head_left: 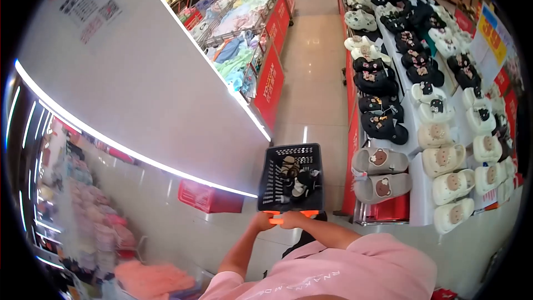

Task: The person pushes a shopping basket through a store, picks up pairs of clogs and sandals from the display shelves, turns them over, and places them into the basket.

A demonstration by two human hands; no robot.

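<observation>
Curling around the orange handle [276, 221], the left hand [262, 221] and the right hand [293, 220] sat close together, both closed on the bar, though most of the fingertips were hidden. Neither hand appeared to hold anything else. The black shopping basket [266, 183] was just ahead of the body, between a glossy white panel [166, 89] and the shoe display; the paired grip near the middle of the bar probably kept it straight and balanced. Its stiff plastic walls were pierced with rows of slots, likely to save weight and leave the contents visible. Inside lay tan footwear [289, 165] and black-and-white footwear [303, 182], heaped loosely against each other, their exact kinds too small to tell.

To the right, grey slides [382, 188] with flat brown bear patches stood beside chunky white clogs [443, 159] bearing rounded beige bear charms. Black clogs [383, 125] lined the display farther up, apparently set in rows so that their decorated tops faced shoppers. Across the smooth, reflective tile floor [308, 50], soft folded garments [236, 58] filled a wire-sided bin, whose rails presumably kept the limp fabric from sliding out.
</observation>
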